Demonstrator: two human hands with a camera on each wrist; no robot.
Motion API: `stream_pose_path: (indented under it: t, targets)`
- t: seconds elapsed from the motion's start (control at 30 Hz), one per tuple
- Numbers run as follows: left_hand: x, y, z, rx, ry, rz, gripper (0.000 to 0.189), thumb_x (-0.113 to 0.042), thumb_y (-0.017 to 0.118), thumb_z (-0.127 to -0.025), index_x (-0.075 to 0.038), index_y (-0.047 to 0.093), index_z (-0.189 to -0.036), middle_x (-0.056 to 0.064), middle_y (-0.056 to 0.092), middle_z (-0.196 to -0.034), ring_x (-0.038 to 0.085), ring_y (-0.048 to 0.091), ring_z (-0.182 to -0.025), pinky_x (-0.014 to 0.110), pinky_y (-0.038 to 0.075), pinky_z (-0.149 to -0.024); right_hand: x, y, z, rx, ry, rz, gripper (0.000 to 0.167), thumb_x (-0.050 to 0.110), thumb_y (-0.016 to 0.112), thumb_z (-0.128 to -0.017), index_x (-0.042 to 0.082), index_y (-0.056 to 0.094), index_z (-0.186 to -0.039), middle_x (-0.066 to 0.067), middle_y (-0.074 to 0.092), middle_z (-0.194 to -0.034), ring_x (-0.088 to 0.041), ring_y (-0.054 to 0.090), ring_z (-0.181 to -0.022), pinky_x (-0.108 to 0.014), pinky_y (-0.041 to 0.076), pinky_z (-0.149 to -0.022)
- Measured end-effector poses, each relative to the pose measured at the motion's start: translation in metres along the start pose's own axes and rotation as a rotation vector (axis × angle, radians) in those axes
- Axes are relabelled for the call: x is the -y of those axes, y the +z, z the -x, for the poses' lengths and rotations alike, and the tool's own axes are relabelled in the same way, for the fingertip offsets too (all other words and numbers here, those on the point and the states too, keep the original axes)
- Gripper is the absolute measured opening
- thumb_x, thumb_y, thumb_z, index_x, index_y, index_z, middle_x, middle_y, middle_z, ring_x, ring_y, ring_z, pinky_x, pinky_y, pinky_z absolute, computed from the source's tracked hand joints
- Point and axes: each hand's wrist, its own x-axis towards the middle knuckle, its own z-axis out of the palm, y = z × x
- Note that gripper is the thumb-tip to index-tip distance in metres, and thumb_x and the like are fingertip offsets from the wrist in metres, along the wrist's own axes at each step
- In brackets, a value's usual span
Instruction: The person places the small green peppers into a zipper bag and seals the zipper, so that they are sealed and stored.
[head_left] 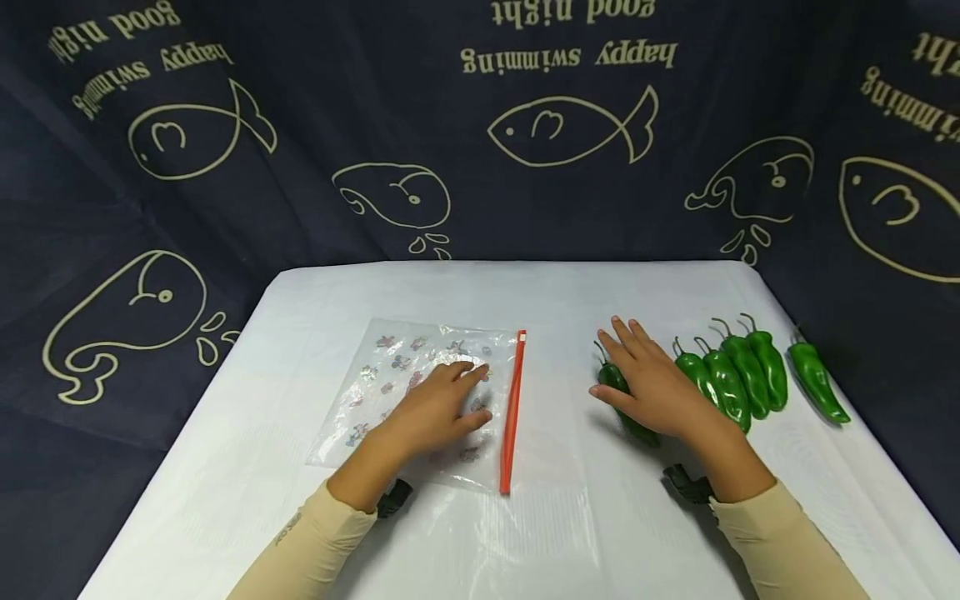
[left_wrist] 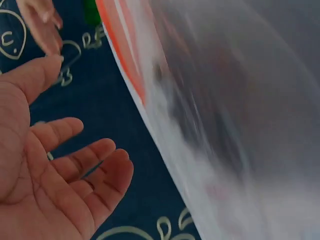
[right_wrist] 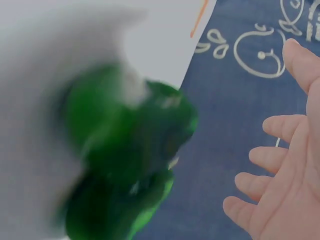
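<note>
A clear zip bag point(head_left: 345, 433) printed with small colored figures lies flat left of the middle, its red slider strip point(head_left: 512, 417) along the right side. Over the bag hovers my left hand point(head_left: 431, 412), fingers spread and loosely bent; in the left wrist view its palm point(left_wrist: 45, 185) holds nothing. My right hand point(head_left: 656, 387) is stretched out above a green pepper point(head_left: 613, 379), partly covering it. Several more green peppers point(head_left: 746, 375) lie in a row just right of that hand. The right wrist view shows the right palm point(right_wrist: 285, 175) bare, with blurred green peppers point(right_wrist: 125, 130) nearby.
A white cloth covers the table point(head_left: 240, 433). One green pepper point(head_left: 817, 383) lies apart from the row, near the table's right edge. Behind and at both sides hangs a dark blue curtain point(head_left: 450, 108) with fish and whale drawings.
</note>
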Motion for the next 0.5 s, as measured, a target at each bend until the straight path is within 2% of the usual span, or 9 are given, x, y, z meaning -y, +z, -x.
stream_pose_path:
  t: [0.2, 0.33, 0.5]
  targets:
    - [-0.016, 0.02, -0.026, 0.078, -0.033, 0.037, 0.07, -0.042, 0.069, -0.091, -0.013, 0.045, -0.15, 0.007, 0.053, -0.135, 0.027, 0.05, -0.124, 0.043, 0.048, -0.096, 0.015, 0.006, -0.016, 0.009, -0.036, -0.045, 0.087, 0.057, 0.056, -0.095, 0.008, 0.023, -0.158, -0.015, 0.008, -0.165, -0.038, 0.005, -0.15, -0.063, 0.019, -0.114]
    - [-0.018, 0.028, -0.037, 0.114, -0.063, 0.059, 0.073, -0.045, 0.071, -0.089, -0.014, 0.045, -0.149, 0.007, 0.053, -0.135, 0.026, 0.052, -0.122, 0.043, 0.049, -0.096, 0.022, 0.007, -0.025, -0.001, -0.039, -0.064, 0.085, 0.052, 0.06, -0.095, 0.007, 0.026, -0.157, -0.016, 0.012, -0.164, -0.038, 0.01, -0.149, -0.062, 0.02, -0.114]
    - [-0.016, 0.036, -0.046, 0.113, -0.085, 0.078, 0.069, -0.038, 0.071, -0.09, -0.012, 0.046, -0.148, 0.009, 0.054, -0.134, 0.027, 0.054, -0.121, 0.044, 0.049, -0.096, 0.031, 0.015, -0.036, 0.021, -0.04, -0.093, 0.085, 0.05, 0.063, -0.094, 0.005, 0.028, -0.157, -0.019, 0.015, -0.163, -0.041, 0.013, -0.148, -0.061, 0.021, -0.114]
